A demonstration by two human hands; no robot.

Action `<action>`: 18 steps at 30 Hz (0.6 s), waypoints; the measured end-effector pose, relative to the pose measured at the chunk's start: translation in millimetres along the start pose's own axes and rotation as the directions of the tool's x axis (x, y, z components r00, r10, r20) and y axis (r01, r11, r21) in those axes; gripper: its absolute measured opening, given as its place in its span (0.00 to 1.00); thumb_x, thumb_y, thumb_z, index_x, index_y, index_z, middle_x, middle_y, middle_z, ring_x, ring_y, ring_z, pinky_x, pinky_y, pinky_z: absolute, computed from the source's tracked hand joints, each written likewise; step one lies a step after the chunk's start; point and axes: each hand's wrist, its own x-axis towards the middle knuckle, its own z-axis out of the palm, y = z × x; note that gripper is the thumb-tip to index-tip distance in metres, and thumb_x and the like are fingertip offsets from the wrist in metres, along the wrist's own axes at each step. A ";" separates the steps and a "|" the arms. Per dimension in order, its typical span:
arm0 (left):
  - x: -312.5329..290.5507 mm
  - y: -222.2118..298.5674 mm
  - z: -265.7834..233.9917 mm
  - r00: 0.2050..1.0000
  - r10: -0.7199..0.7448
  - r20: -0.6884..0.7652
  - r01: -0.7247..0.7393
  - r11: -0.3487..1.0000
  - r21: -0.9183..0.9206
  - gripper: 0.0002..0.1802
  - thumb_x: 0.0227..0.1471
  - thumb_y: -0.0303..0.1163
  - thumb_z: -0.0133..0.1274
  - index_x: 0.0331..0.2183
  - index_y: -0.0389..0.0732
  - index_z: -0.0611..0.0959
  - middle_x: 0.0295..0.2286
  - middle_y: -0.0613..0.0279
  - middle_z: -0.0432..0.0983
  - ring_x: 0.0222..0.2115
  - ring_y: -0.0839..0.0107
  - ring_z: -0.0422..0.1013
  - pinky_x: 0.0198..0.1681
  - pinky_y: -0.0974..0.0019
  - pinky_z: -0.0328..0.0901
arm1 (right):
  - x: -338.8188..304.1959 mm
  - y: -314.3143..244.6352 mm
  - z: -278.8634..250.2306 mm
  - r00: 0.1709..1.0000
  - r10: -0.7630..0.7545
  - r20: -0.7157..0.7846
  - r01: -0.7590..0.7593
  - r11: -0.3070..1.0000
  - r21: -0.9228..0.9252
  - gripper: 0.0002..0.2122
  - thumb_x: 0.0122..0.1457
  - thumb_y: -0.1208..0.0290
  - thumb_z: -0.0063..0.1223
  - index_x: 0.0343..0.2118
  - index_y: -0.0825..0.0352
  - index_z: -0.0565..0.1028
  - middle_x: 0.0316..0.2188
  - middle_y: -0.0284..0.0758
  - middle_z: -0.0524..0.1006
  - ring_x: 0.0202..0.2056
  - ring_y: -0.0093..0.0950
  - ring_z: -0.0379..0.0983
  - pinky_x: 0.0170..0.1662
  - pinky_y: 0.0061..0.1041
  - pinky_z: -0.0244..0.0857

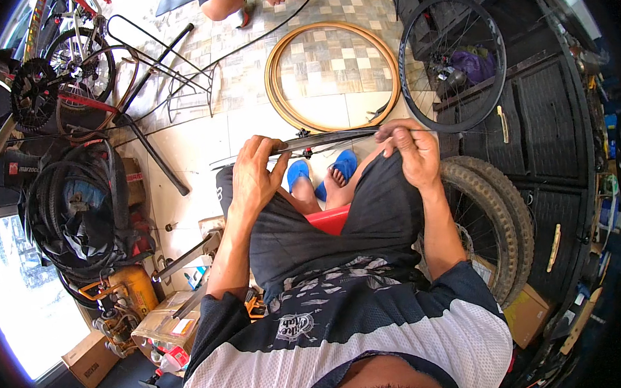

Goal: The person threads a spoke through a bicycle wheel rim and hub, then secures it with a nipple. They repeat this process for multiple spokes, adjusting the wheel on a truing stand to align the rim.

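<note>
Held wheel: the dark-rimmed wheel (332, 141) lies across the front of the seated person's knees, seen nearly edge-on, with its hub (307, 153) showing a touch of red below the rim.
Left hand: the left hand (254, 175) is clasped over the wheel's left part, fingers on the far side and thumb on the near side.
Right hand: the right hand (411, 152) is at the wheel's right end, fingers bent and thumb drawn in close to them; whether they pinch the edge or only rest there, I cannot tell.
Handling: as a judgement, the left grip should stay firm as the anchor while the right thumb and fingers work small stretches of the edge, pressing evenly so that the rim does not twist.
Knees: bracing the wheel lightly against both thighs would probably steady it; the hub and spokes are best kept free of side load.
Fingers: keeping the tips on the rim, away from the spokes, looks the safer hold.
Beyond the wheel: two tan hoops (272, 86) lie on the tiled floor (242, 127).
Right of the wheel: a black spoked wheel (406, 74) stands farther out, and knobby tyres (495, 218) stand nearer the person.
Below the wheel: blue sandals (346, 165) and a red seat (330, 220).
</note>
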 end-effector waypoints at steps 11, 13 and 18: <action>1.1 6.5 1.8 0.996 0.080 -0.032 -0.077 0.993 0.088 0.09 0.53 0.29 0.67 0.36 0.36 0.84 0.33 0.55 0.79 0.38 0.53 0.76 0.43 0.55 0.71 | -9.2 7.5 21.7 0.983 -0.153 0.103 0.183 0.872 -0.454 0.13 0.74 0.65 0.51 0.45 0.70 0.83 0.38 0.37 0.86 0.33 0.25 0.80 0.39 0.24 0.74; 1.9 8.2 1.5 0.998 0.064 -0.024 -0.062 0.995 0.078 0.09 0.53 0.29 0.67 0.35 0.36 0.84 0.33 0.55 0.80 0.38 0.53 0.76 0.43 0.55 0.71 | -11.4 13.3 22.3 0.985 -0.151 0.084 0.173 0.896 -0.410 0.12 0.74 0.66 0.52 0.46 0.69 0.83 0.39 0.37 0.86 0.36 0.27 0.81 0.41 0.25 0.75; 0.7 6.7 2.5 0.997 0.073 -0.028 -0.069 0.993 0.099 0.09 0.52 0.28 0.67 0.35 0.37 0.85 0.33 0.56 0.80 0.37 0.54 0.75 0.43 0.55 0.70 | -14.5 8.8 23.0 0.955 -0.236 0.177 0.294 0.819 -0.492 0.09 0.67 0.72 0.58 0.48 0.67 0.83 0.43 0.40 0.85 0.43 0.35 0.83 0.46 0.29 0.76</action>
